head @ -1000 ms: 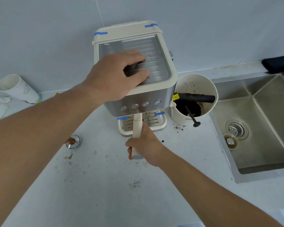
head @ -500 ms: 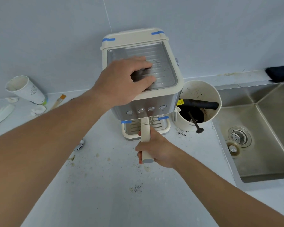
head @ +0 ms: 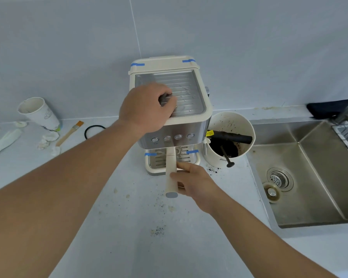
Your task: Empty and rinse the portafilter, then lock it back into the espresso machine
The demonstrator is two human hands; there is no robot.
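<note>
The cream and steel espresso machine [head: 189,127] stands against the wall. The portafilter's cream handle [head: 171,173] sticks straight out toward me from under the button row, above the drip tray [head: 191,160]. The portafilter's head is hidden under the machine's front. My right hand [head: 195,181] is on the right side of the handle, thumb on it and fingers loosely curled around it. My left hand [head: 147,109] sits on the machine's ribbed top with its fingers curled, bracing the machine.
A cream knock bin [head: 232,121] with dark grounds and a black bar stands right of the machine. The steel sink [head: 313,197] with its strainer [head: 279,179] is at the right. A paper cup [head: 38,113], brush [head: 69,133] and black ring [head: 93,130] lie at the left. Grounds speckle the counter.
My view has pulled back, showing more counter. My left fingers have curled in on the machine's top. My right hand has slid to the handle's right side with a looser grip.
</note>
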